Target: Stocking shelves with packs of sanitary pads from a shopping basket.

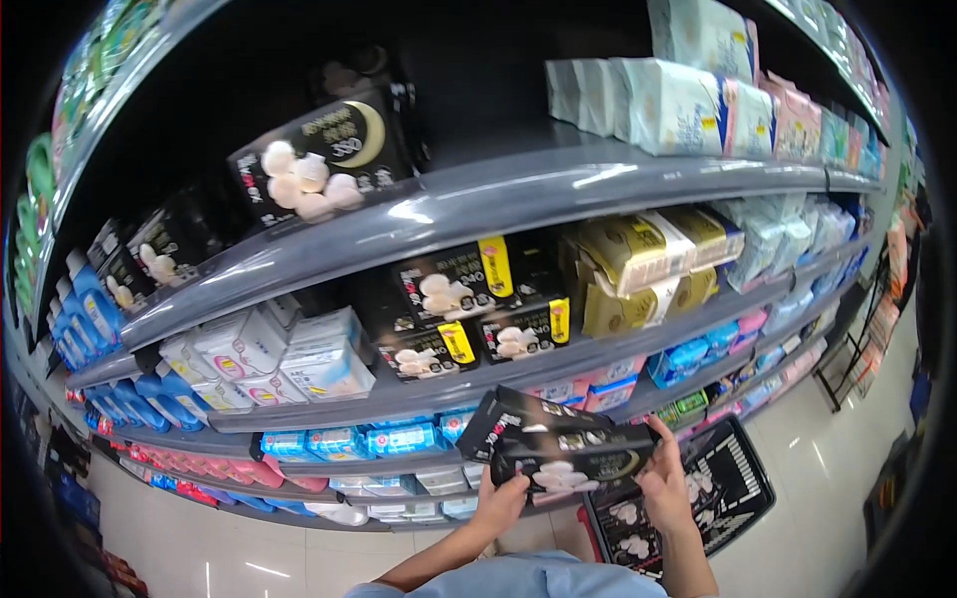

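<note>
Honestly, looks about partway: some black packs (633,546) already lie in the black basket (758,460), the two cotton-boll-printed cartons (563,470) are up beside it, gripped between left hand (501,503) and right hand (666,483), and similar boxes (449,287) remain shelved.

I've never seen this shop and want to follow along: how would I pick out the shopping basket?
Start at the long grey shelving, then look to the lower right, where the person's bare right grip holds black rectangular boxes. Below and behind that grip is the black plastic shopping basket, set apart by its slotted walls and broad rim from the printed boxes.
</note>
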A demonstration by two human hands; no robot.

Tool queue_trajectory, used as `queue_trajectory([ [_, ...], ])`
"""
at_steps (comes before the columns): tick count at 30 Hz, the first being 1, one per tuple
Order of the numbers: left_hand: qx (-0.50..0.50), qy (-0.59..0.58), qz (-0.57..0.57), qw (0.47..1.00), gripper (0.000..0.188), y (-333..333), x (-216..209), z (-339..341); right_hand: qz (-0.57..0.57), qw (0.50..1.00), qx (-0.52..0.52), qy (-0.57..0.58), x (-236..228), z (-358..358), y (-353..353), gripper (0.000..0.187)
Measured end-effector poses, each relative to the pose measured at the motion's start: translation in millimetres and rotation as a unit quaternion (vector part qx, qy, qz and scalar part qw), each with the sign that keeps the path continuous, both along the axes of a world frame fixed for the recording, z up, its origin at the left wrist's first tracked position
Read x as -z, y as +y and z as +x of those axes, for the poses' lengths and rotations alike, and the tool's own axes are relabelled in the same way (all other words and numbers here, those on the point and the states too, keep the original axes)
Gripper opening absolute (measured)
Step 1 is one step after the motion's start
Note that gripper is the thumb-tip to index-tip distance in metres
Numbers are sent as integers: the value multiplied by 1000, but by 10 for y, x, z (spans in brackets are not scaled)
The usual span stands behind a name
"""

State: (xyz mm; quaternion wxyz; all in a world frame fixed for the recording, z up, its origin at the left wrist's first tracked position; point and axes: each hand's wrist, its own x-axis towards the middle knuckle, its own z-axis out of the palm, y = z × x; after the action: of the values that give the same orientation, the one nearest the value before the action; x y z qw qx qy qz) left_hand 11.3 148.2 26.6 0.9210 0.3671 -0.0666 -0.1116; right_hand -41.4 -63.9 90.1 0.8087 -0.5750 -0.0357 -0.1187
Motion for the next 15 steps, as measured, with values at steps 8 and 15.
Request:
queue_trajectory([
  [8,11,-100,-97,990,67,247,-369,-44,-89,968,-187,-144,-504,327,477,114],
  [15,39,-228,-17,973,64,717,-893,152,-104,935,-214,-265,-1435,475,772,115],
])
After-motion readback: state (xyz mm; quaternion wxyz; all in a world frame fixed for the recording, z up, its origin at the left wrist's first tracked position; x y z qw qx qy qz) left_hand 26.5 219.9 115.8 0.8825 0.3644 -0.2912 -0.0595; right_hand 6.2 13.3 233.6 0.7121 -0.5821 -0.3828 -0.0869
